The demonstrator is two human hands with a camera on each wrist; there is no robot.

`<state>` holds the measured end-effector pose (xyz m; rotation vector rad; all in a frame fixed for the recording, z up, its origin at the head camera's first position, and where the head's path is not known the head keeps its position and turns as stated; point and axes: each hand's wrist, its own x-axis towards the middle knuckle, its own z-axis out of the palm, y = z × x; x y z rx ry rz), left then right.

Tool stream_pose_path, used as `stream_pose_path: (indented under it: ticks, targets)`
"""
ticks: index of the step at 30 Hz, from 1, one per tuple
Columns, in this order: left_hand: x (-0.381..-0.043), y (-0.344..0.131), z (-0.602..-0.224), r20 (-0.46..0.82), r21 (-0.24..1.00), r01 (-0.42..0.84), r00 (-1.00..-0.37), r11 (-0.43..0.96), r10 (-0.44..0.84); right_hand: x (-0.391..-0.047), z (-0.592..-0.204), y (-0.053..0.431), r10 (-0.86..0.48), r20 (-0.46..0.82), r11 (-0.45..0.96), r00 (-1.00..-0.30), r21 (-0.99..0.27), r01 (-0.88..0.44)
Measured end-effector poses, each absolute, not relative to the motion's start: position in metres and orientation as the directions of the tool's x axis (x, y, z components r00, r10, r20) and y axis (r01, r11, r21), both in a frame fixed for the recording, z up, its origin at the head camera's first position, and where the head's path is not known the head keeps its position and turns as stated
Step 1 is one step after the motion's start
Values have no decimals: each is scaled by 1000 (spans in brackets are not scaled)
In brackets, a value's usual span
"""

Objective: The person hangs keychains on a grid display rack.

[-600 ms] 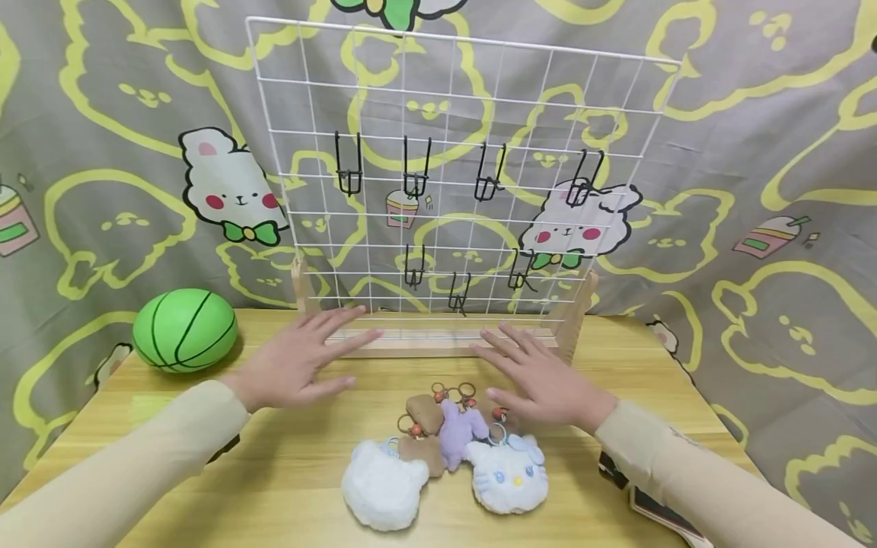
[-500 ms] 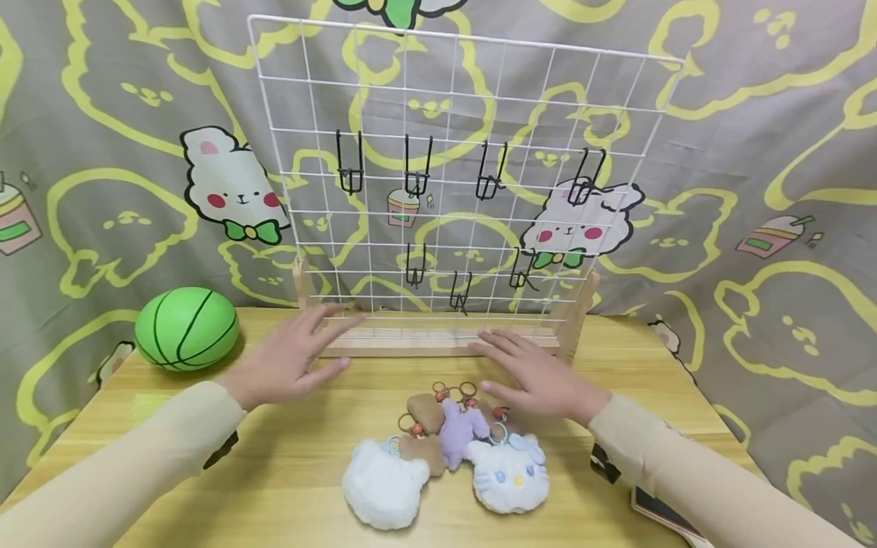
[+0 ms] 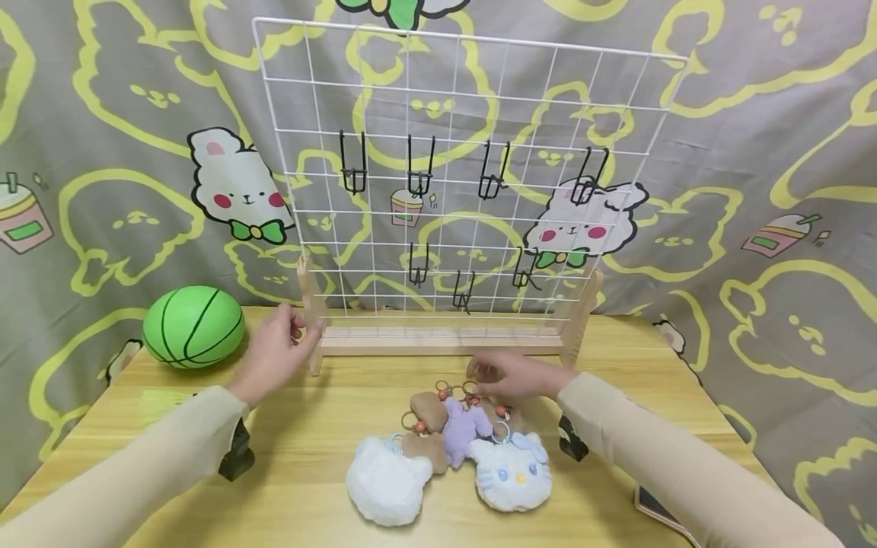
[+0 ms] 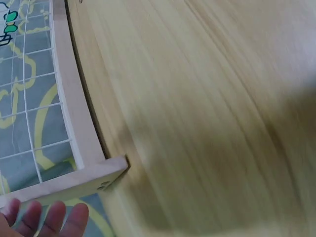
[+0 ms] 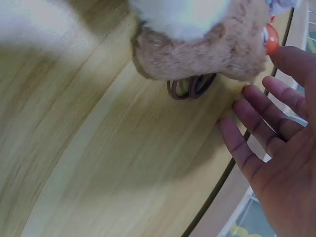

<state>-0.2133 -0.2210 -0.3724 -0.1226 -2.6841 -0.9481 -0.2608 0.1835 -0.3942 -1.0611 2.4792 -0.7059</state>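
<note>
My left hand (image 3: pixel 272 356) is beside the left wooden foot (image 3: pixel 311 316) of a white wire grid rack (image 3: pixel 438 95), its fingers loosely bent. In the left wrist view its fingertips (image 4: pixel 55 215) are just outside that foot. My right hand (image 3: pixel 524 374) hovers at the back of a cluster of plush keychains, thumb near a red bead (image 5: pixel 270 40), fingers spread. The cluster holds a purple plush (image 3: pixel 460 435), a white cat plush with blue eyes (image 3: pixel 512 481), a plain white plush (image 3: pixel 387 487) and several brown ones (image 3: pixel 428 412). Neither hand holds anything.
Several black wire hooks (image 3: pixel 419 179) hang on the grid in two staggered levels. A green ball (image 3: pixel 194 327) sits at the table's back left. At the right, partly under the forearm, lies a dark flat object (image 3: pixel 661 514). A patterned curtain (image 3: pixel 740 152) hangs behind.
My left hand has moved slightly left and bent its fingers beside the rack's foot. My right hand has come down and inward to the keychains' rings. The keychains lie as before.
</note>
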Motion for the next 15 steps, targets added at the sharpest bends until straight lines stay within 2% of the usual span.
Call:
stream_pose_path:
  ticks: [4,8,15]
  targets:
    - [-217,-219,-381,210,660,107,-977,743,-45,-266,-398,180,-736,-155,608,-659,-581,-542]
    - [-218,-216,-387,114,725,73,-993,685,-15,-269,-399,177,-732,-183,614,-656,-594,-520]
    - [-221,-215,-395,27,770,29,-1000,638,13,-270,-401,172,-686,-245,658,-685,-610,-441]
